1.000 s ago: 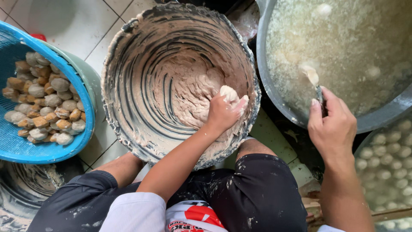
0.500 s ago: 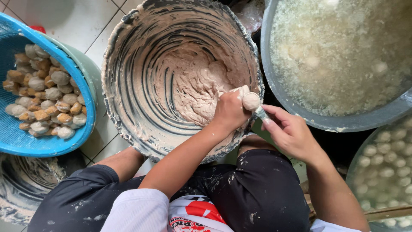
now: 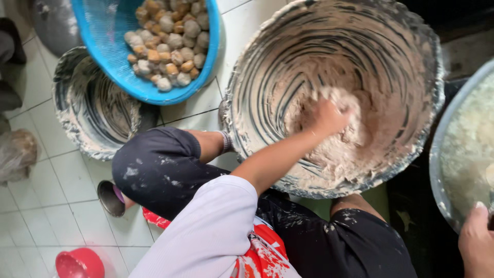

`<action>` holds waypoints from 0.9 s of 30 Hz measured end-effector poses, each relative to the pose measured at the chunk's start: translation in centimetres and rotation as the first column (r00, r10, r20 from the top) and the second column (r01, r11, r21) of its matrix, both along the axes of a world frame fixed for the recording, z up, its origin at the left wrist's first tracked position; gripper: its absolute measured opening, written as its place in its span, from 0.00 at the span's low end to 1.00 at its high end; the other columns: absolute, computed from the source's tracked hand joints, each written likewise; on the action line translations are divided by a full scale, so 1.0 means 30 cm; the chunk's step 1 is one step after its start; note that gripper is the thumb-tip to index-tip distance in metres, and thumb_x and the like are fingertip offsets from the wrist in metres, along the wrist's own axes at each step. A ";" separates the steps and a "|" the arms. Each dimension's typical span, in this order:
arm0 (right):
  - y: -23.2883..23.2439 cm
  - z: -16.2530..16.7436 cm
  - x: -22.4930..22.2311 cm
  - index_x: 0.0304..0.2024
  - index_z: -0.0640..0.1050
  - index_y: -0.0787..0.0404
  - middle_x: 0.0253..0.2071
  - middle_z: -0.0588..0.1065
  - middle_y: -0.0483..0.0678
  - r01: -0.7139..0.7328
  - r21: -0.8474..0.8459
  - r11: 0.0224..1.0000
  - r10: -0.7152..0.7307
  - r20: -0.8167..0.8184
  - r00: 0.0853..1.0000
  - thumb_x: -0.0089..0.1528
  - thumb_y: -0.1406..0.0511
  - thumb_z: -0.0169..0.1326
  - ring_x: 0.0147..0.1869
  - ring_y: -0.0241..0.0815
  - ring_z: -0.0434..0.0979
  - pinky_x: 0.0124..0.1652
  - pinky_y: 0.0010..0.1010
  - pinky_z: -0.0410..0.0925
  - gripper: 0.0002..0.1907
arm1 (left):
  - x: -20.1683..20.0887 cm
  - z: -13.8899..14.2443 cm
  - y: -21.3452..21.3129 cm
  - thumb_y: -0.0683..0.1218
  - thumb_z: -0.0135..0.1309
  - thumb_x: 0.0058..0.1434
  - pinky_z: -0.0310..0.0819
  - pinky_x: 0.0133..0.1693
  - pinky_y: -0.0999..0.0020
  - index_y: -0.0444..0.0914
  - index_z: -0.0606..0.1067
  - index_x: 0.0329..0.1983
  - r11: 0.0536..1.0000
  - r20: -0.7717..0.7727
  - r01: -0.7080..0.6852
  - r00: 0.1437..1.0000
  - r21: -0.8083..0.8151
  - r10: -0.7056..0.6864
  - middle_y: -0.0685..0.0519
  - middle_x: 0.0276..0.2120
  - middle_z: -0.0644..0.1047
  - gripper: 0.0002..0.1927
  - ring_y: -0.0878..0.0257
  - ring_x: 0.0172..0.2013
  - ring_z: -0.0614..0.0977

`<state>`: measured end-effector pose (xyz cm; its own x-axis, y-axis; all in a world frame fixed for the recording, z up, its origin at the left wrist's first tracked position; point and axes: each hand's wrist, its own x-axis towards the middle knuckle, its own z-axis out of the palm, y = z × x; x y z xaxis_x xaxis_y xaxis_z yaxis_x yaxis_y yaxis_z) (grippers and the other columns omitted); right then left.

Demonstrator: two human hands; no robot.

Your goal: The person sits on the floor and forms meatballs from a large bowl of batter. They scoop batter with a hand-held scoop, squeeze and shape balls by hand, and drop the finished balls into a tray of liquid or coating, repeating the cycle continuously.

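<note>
My left hand (image 3: 329, 116) reaches into a large smeared bowl (image 3: 411, 67) and digs its fingers into the pale paste (image 3: 345, 146) heaped at the bottom. Only part of my right hand (image 3: 476, 244) shows at the bottom right corner, by the rim of a metal pan (image 3: 437, 170) that holds cloudy water with white balls. Its fingers are cut off by the frame edge, so I cannot see what it holds.
A blue basket (image 3: 110, 56) of round brownish balls rests on top of a second smeared bowl (image 3: 85, 110) at the left. A small metal cup (image 3: 109, 198) and a red cup (image 3: 80, 263) stand on the white tiled floor. My knees flank the large bowl.
My left hand went from the bowl's near rim, where it squeezed out a ball beside the right hand, back down into the paste. My right hand withdrew toward the pan. The view swung left.
</note>
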<state>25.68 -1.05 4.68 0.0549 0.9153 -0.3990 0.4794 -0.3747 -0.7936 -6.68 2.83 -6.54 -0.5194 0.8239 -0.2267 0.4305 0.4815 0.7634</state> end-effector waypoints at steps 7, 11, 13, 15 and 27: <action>0.008 0.073 -0.105 0.58 0.72 0.67 0.44 0.78 0.50 -0.026 0.016 1.000 0.026 -0.005 1.000 0.72 0.66 0.51 0.37 0.35 0.75 0.36 0.26 0.67 0.14 | 0.150 0.020 -0.092 0.64 0.55 0.61 0.77 0.43 0.58 0.41 0.80 0.36 0.906 0.094 0.318 0.930 0.281 -0.355 0.49 0.37 0.81 0.22 0.51 0.39 0.82; -0.017 0.140 -0.166 0.56 0.72 0.66 0.42 0.78 0.47 -0.028 0.045 0.999 0.027 0.014 1.000 0.72 0.67 0.49 0.34 0.31 0.74 0.32 0.22 0.66 0.12 | 0.168 0.087 -0.101 0.55 0.58 0.60 0.76 0.41 0.58 0.38 0.79 0.33 0.804 -0.015 0.440 0.880 0.399 -0.474 0.49 0.34 0.78 0.15 0.49 0.37 0.80; -0.028 0.153 -0.195 0.57 0.76 0.66 0.41 0.80 0.50 -0.116 -0.043 0.992 0.116 0.000 0.993 0.72 0.67 0.51 0.33 0.33 0.75 0.34 0.24 0.69 0.13 | 0.169 0.118 -0.110 0.49 0.62 0.60 0.76 0.39 0.58 0.37 0.76 0.31 0.742 -0.035 0.469 0.855 0.478 -0.518 0.47 0.32 0.76 0.11 0.48 0.37 0.80; -0.046 0.164 -0.217 0.58 0.78 0.63 0.38 0.81 0.50 -0.230 -0.049 0.972 0.234 0.105 0.967 0.69 0.68 0.52 0.33 0.35 0.77 0.36 0.27 0.71 0.15 | 0.161 0.142 -0.118 0.47 0.64 0.58 0.76 0.38 0.58 0.37 0.75 0.33 0.691 -0.048 0.503 0.824 0.519 -0.564 0.47 0.32 0.76 0.11 0.47 0.35 0.80; -0.043 0.138 -0.228 0.62 0.75 0.61 0.33 0.79 0.45 -0.234 -0.273 0.933 0.178 -0.213 0.961 0.67 0.66 0.51 0.27 0.33 0.69 0.27 0.27 0.65 0.20 | 0.177 0.099 -0.116 0.48 0.65 0.51 0.74 0.45 0.47 0.35 0.74 0.30 0.801 -0.168 0.518 0.855 0.299 -0.490 0.40 0.32 0.78 0.14 0.38 0.40 0.79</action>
<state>18.85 -2.32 8.82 -0.2212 0.7394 -0.6359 0.4288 -0.5119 -0.7444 -1.37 -0.64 -3.56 -0.0145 0.9926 0.1206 0.6086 -0.0870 0.7887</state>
